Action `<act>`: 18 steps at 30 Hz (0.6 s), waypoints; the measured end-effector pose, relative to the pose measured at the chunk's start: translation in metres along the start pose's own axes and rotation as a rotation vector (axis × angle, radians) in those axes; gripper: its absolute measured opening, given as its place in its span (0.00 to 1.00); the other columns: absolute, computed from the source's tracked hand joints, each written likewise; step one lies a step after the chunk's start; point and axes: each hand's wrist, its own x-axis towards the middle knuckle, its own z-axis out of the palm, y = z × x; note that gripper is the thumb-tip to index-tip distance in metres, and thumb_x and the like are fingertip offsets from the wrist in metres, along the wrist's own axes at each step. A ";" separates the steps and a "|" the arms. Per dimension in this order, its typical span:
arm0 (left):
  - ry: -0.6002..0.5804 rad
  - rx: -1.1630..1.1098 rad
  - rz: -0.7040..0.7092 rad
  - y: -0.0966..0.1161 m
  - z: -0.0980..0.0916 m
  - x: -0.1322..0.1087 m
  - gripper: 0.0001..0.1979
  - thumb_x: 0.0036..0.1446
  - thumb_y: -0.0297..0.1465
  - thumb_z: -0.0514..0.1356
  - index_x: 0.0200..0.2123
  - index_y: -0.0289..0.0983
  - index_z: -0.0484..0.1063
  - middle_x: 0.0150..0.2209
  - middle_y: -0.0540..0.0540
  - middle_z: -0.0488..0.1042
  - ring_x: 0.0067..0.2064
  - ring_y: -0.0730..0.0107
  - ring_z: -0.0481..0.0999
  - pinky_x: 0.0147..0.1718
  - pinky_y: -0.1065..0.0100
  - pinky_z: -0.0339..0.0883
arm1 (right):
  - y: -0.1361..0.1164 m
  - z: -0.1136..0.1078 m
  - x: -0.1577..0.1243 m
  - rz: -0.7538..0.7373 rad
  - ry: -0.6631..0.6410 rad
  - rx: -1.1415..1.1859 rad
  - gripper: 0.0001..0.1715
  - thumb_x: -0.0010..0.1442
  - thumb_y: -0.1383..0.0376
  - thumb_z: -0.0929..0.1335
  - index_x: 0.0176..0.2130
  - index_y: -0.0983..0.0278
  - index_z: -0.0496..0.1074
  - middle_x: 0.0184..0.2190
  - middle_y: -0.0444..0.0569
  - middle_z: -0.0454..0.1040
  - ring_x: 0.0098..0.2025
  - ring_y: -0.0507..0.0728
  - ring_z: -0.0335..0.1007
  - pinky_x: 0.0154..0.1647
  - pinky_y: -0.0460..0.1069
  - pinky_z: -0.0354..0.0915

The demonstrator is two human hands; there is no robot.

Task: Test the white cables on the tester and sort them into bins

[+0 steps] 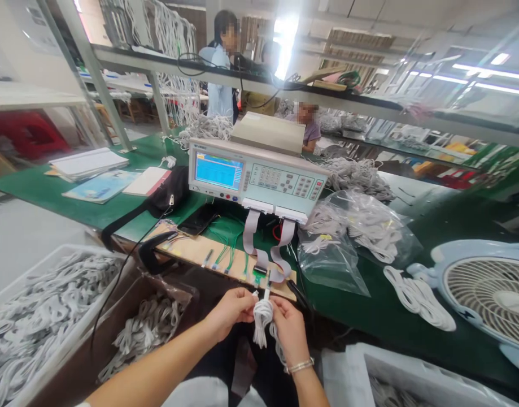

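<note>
A coiled bundle of white cable [262,316] hangs between my hands at the table's front edge. My left hand [232,310] is closed, its thumb and fingers pinching a cable end just left of the coil. My right hand [289,325] grips the cable from the right, and more looped cable hangs below its fingers. One cable end rises toward the wooden board [238,263]; whether it is plugged in there I cannot tell. Small connectors with green wires [231,254] line that board. Grey ribbon cables [251,232] run from it up to a tester with a blue screen [219,170].
At the left, a white bin [51,322] and a brown box [147,330] hold many coiled cables. Bagged cables [373,226], a loose cable coil [420,297] and a fan [492,294] lie to the right. A white crate [411,373] stands lower right. Two people are beyond the shelf.
</note>
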 end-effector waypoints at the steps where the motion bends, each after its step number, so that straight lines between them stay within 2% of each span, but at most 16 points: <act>1: 0.014 -0.019 0.014 -0.001 0.002 0.000 0.14 0.39 0.36 0.62 0.20 0.34 0.61 0.19 0.53 0.64 0.21 0.80 0.64 0.24 0.74 0.62 | 0.000 -0.002 -0.001 -0.001 -0.010 -0.007 0.18 0.44 0.59 0.70 0.33 0.70 0.72 0.24 0.50 0.73 0.26 0.55 0.67 0.30 0.48 0.63; 8: 0.107 -0.213 0.133 -0.014 0.013 0.003 0.13 0.40 0.36 0.63 0.22 0.31 0.65 0.20 0.50 0.66 0.21 0.81 0.63 0.24 0.76 0.58 | 0.006 -0.003 -0.011 0.006 0.043 0.020 0.15 0.48 0.59 0.68 0.33 0.67 0.70 0.23 0.46 0.71 0.24 0.52 0.64 0.27 0.45 0.61; 12: 0.064 -0.196 0.089 -0.012 0.006 0.008 0.15 0.36 0.36 0.64 0.23 0.31 0.67 0.20 0.51 0.65 0.21 0.81 0.61 0.24 0.75 0.57 | 0.001 0.004 -0.009 0.046 0.009 0.052 0.15 0.48 0.58 0.68 0.33 0.67 0.70 0.23 0.45 0.69 0.24 0.51 0.63 0.25 0.44 0.60; 18: -0.041 -0.086 -0.004 0.006 0.002 0.005 0.18 0.41 0.43 0.59 0.28 0.32 0.70 0.23 0.51 0.63 0.22 0.81 0.60 0.22 0.76 0.54 | -0.003 -0.002 0.003 0.062 -0.073 -0.064 0.20 0.46 0.54 0.68 0.34 0.67 0.71 0.24 0.47 0.71 0.27 0.54 0.66 0.29 0.46 0.63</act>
